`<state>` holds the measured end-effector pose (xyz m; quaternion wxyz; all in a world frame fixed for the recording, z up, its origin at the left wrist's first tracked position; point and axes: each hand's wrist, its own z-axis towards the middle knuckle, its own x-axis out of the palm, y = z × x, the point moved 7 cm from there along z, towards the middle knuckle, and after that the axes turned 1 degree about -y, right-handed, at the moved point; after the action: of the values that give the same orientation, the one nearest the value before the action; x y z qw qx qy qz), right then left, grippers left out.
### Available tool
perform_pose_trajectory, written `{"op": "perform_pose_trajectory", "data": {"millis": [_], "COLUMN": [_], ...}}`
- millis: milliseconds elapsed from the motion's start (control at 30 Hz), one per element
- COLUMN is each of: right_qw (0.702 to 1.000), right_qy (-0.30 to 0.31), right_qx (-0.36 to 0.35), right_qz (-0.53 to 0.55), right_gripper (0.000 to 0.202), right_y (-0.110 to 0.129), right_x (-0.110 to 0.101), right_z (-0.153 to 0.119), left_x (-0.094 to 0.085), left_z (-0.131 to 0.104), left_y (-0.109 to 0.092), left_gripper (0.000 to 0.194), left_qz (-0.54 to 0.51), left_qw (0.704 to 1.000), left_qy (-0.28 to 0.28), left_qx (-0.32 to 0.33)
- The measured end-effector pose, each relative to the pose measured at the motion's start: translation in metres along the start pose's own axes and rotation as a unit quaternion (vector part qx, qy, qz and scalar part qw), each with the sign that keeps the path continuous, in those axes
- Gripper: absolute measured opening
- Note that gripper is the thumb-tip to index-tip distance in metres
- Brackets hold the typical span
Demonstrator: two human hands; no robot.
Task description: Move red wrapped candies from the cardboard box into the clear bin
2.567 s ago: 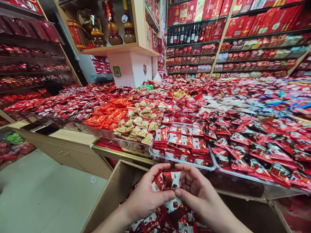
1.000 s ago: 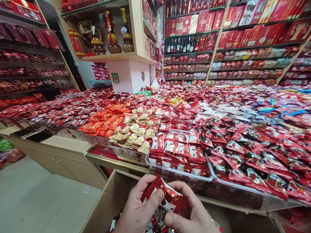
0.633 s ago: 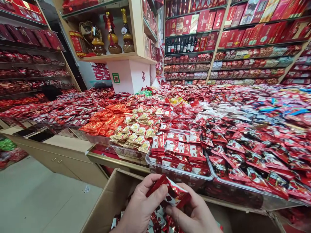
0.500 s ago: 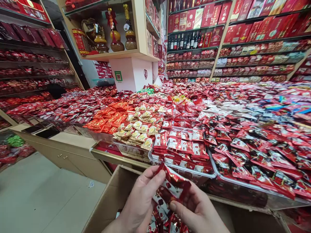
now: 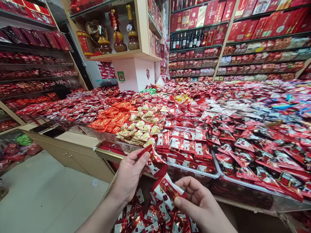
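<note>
My left hand (image 5: 132,173) pinches the end of a red-and-white candy packet (image 5: 154,161), lifted over the front rim of a clear tray. Lower and to the right, my right hand (image 5: 198,200) grips a second red-and-white packet (image 5: 166,191) between thumb and fingers. The two packets come close together at their ends; whether they touch I cannot tell. Below both hands, a cardboard box (image 5: 230,212) holds many loose packets (image 5: 155,216) of the same kind. Just beyond, the clear plastic tray (image 5: 191,170) contains neat rows of matching packets (image 5: 183,144).
Gold packets (image 5: 142,126) and orange packets (image 5: 111,119) are heaped left of the tray. Another clear bin (image 5: 257,187) with red-and-black packets stands on the right. Two dark phones (image 5: 53,132) lie on the wooden counter (image 5: 80,140). Stocked shelves (image 5: 198,47) line the back.
My hands have moved apart, the left going up and leftward. The packets, overlapping between both hands before, are now held one in each hand. More loose packets in the box show.
</note>
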<state>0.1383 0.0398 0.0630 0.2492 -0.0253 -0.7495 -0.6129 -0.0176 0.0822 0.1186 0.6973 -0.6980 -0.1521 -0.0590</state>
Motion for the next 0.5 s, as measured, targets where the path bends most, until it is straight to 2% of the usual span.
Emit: {"op": "perform_pose_trajectory", "data": {"millis": [100,167,233,367,500], "right_qw": [1.0,0.999,0.999,0.999,0.997], "right_qy": [0.019,0.025,0.026,0.025,0.038], "right_qx": [-0.007,-0.013,-0.018,-0.015,-0.019], "right_qz": [0.019,0.031,0.036,0.043,0.058], "right_gripper": [0.027,0.027,0.028,0.033,0.036], "right_y": [-0.006,-0.01,-0.015,-0.023,-0.024], "right_x": [0.003,0.005,0.006,0.007,0.009], "right_z": [0.002,0.003,0.005,0.007,0.011], "left_x": [0.026,0.053,0.081,0.126,0.155], "left_z": [0.019,0.04,0.068,0.126,0.157], "left_y": [-0.026,-0.039,-0.043,-0.027,-0.001], "left_gripper": [0.017,0.019,0.02,0.024,0.017], "left_qz": [0.102,0.193,0.283,0.388,0.501], "left_qw": [0.99,0.967,0.937,0.896,0.838], "left_qy": [0.07,0.127,0.16,0.176,0.18], "left_qx": [0.07,0.107,0.128,0.125,0.118]}}
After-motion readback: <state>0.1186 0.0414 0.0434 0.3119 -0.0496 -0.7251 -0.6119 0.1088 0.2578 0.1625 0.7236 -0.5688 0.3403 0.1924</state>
